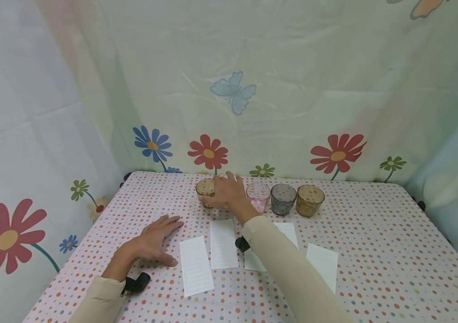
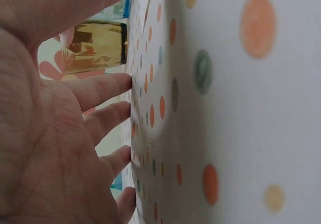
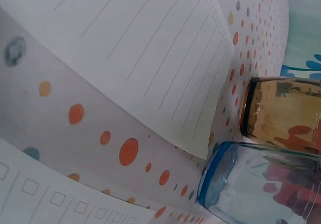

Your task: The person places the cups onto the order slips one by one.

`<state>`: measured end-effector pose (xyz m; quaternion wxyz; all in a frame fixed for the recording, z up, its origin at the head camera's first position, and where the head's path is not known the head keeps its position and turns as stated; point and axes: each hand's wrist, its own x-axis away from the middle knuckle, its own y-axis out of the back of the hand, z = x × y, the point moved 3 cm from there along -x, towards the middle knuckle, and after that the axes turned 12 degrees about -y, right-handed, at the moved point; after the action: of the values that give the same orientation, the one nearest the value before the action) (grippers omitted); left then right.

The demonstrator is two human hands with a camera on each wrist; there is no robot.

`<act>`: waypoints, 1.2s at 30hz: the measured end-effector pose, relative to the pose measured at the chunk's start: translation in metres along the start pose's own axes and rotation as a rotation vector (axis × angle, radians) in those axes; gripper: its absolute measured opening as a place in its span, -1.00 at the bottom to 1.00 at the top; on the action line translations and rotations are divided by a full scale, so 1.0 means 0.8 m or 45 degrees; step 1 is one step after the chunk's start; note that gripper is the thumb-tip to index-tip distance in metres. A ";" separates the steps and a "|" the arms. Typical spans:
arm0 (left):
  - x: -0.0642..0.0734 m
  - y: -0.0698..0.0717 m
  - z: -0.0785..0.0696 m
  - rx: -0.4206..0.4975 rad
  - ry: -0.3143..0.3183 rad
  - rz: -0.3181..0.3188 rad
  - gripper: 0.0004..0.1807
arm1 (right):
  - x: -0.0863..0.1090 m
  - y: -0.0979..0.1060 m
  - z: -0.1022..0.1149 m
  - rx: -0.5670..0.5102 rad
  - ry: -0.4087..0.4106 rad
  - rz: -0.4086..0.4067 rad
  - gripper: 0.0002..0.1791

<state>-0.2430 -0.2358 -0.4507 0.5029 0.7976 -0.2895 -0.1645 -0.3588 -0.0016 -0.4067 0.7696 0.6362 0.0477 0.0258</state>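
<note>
Head view puts the amber cup (image 1: 204,187) upright at a row's left end, the right hand (image 1: 226,193) partly over it; whether that hand pinches it or the blue-rimmed cup (image 3: 251,184) beside it, I cannot tell. With the pink cup (image 1: 258,196), grey cup (image 1: 283,200) and brown cup (image 1: 310,201), the row looks mostly set, perhaps only its left end unfinished. Paper sheets (image 1: 196,267) lie nearer. The left hand (image 1: 154,242) spreads, fingertips on the table (image 1: 394,251).

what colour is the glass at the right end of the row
The glass is see-through amber-brown; it shows best in the head view.
</note>
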 end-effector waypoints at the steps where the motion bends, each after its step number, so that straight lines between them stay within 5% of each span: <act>1: 0.000 0.000 0.000 0.002 0.000 0.000 0.21 | 0.000 0.000 0.000 -0.001 -0.001 -0.003 0.02; 36: -0.002 -0.001 -0.002 -0.013 0.032 0.001 0.23 | 0.009 0.018 0.002 -0.382 -0.036 -0.121 -0.10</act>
<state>-0.2433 -0.2336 -0.4506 0.5106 0.7970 -0.2826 -0.1559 -0.3510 -0.0001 -0.3928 0.8570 0.5114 0.0625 -0.0128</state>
